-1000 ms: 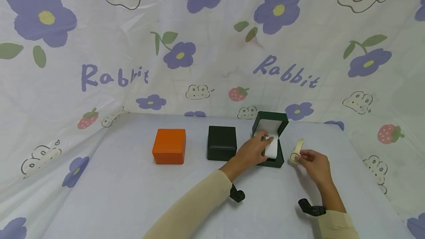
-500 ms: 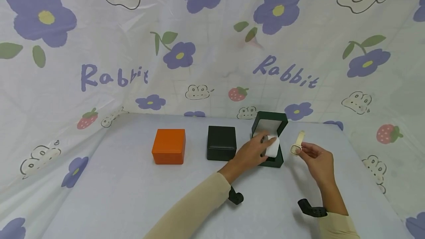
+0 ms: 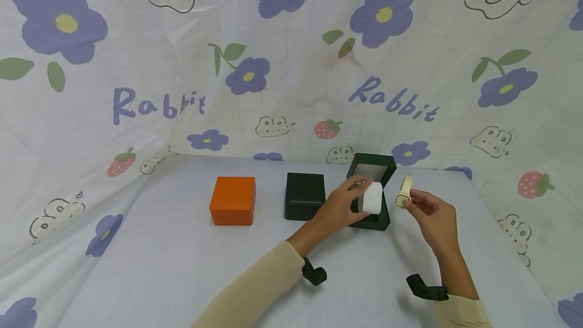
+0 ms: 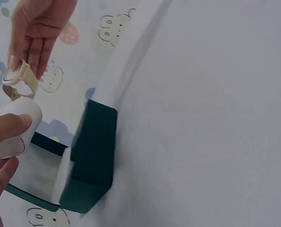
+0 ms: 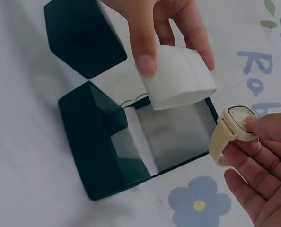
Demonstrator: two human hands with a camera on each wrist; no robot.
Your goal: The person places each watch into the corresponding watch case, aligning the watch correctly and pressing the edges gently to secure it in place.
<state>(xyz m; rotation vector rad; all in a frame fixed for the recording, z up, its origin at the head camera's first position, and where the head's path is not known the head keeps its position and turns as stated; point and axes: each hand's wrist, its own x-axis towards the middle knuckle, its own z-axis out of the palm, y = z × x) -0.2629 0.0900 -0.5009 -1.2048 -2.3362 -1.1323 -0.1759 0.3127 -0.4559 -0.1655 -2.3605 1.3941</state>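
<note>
My left hand grips a white watch cushion between thumb and fingers, held above the base of a dark green watch box. The box's lid stands up at the back, with a pale lining. In the right wrist view, the cushion is tilted over the box, whose dark hollow shows. My right hand pinches a cream wristwatch just right of the box. Its square case lies under my thumb and the strap hangs in a curve. In the left wrist view, the watch is close beyond the cushion.
Left of the green box stands a closed black box. An orange box, also closed, is farther left. The white table meets a printed cloth backdrop behind the boxes.
The white cushion has come up out of the green box in my left hand. My right hand has raised the wristwatch slightly, beside the box. The other boxes have stayed put.
</note>
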